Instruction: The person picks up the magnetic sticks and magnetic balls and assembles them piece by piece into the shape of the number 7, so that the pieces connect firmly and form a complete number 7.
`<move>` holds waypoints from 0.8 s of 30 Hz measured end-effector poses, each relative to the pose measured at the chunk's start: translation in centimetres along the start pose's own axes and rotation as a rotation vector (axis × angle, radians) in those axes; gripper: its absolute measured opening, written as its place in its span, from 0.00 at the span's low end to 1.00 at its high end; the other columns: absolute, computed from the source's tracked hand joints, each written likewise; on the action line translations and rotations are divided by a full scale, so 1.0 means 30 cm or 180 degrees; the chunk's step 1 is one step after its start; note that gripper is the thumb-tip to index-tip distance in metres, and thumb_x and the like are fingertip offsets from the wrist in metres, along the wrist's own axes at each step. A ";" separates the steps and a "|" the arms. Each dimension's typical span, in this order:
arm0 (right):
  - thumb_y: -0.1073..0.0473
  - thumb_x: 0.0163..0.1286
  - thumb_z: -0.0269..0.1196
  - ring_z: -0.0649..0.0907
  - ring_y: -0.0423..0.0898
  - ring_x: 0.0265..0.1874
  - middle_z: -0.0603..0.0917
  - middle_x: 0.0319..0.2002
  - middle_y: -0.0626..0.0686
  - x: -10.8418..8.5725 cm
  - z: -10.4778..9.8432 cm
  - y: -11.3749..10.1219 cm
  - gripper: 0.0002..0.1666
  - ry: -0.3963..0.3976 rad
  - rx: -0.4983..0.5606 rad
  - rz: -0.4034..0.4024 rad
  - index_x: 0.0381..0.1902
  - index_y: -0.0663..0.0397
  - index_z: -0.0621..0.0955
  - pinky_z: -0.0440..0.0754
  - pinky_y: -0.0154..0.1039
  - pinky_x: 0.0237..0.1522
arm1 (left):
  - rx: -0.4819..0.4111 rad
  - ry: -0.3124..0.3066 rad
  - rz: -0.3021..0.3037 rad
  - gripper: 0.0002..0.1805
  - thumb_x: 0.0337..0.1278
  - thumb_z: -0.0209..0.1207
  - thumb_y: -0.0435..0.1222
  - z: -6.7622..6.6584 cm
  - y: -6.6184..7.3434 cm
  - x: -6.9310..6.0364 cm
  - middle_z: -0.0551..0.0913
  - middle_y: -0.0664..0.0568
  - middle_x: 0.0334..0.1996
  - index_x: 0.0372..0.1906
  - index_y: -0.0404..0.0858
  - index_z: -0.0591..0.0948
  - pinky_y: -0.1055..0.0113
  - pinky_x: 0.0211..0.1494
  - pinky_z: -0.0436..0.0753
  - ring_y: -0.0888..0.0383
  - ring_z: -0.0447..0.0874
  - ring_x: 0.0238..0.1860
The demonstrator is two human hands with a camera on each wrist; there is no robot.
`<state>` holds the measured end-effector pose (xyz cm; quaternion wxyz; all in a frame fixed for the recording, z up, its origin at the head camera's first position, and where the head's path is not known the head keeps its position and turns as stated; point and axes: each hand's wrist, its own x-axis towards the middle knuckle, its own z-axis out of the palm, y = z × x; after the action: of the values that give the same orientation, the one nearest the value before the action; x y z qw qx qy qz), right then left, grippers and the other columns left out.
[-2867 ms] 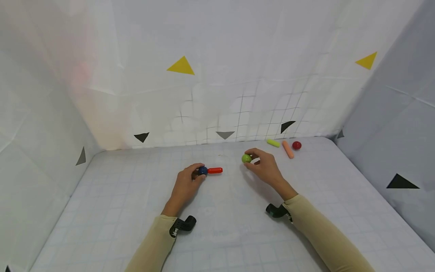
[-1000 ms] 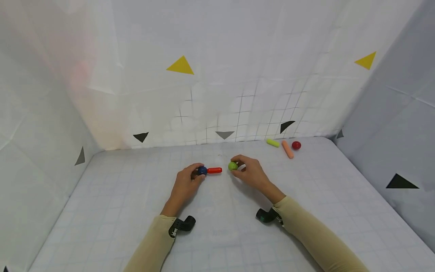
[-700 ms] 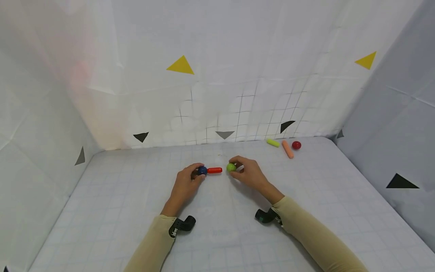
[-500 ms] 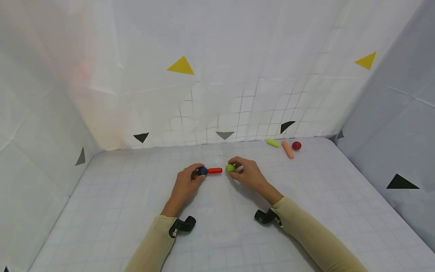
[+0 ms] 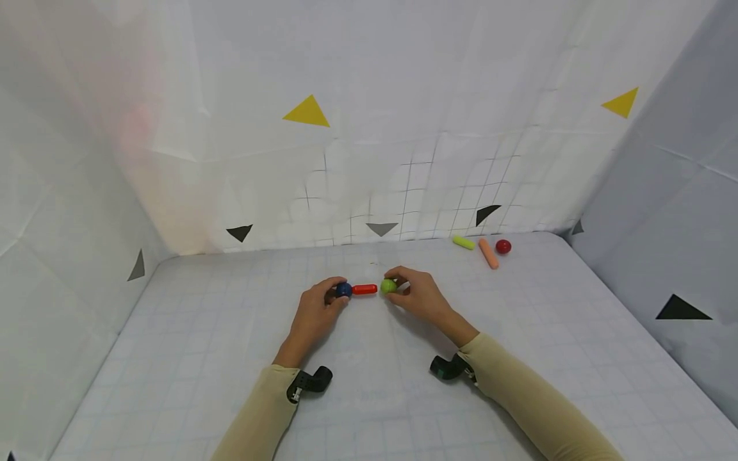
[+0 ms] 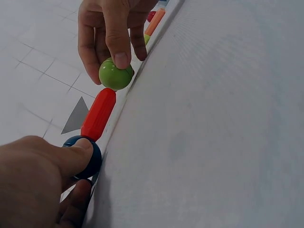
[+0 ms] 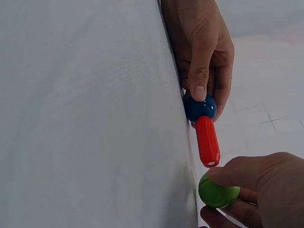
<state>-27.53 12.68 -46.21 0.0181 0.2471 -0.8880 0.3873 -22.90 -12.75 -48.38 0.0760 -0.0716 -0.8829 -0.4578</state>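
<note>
My left hand [image 5: 314, 310] pinches a dark blue ball [image 5: 344, 290] between thumb and fingers. A red faceted rod [image 5: 364, 289] extends from that ball toward the right; its far end shows a small pale dot in the right wrist view. My right hand [image 5: 423, 298] pinches a green ball [image 5: 389, 286] just beyond the rod's free end. In the right wrist view a narrow gap shows between the rod [image 7: 208, 142] and the green ball [image 7: 218, 191]. From the left wrist view the green ball [image 6: 115, 74] appears right at the rod's tip; contact cannot be told there.
At the back right of the white grid-lined table [image 5: 369, 397] lie a yellow-green rod [image 5: 463, 242], an orange rod [image 5: 488, 253] and a red ball [image 5: 503, 246]. White sheeting [image 5: 369, 77] with triangle marks rises behind and at both sides.
My right hand has carried the green ball leftward and slightly nearer, up close to the red rod's free end. My left hand, the blue ball and the red rod have stayed in place.
</note>
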 end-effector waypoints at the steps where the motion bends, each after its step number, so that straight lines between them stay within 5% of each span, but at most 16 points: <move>1: 0.67 0.65 0.74 0.84 0.49 0.47 0.87 0.48 0.51 -0.001 0.000 0.000 0.23 0.0001 0.0002 -0.0004 0.58 0.59 0.83 0.85 0.43 0.46 | -0.0003 0.0004 0.0003 0.21 0.68 0.67 0.34 0.000 0.000 0.000 0.85 0.48 0.48 0.64 0.43 0.83 0.57 0.50 0.81 0.53 0.80 0.44; 24: 0.68 0.64 0.74 0.85 0.47 0.47 0.87 0.49 0.49 0.002 0.016 0.006 0.23 -0.0041 -0.0020 -0.0103 0.56 0.56 0.84 0.85 0.42 0.45 | -0.0027 0.0007 -0.0002 0.21 0.68 0.67 0.34 0.004 -0.002 -0.004 0.85 0.48 0.47 0.64 0.42 0.82 0.56 0.50 0.81 0.53 0.80 0.44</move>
<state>-27.59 12.42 -46.66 0.0194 0.2639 -0.8852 0.3826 -22.81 -12.69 -48.50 0.0766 -0.0712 -0.8809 -0.4616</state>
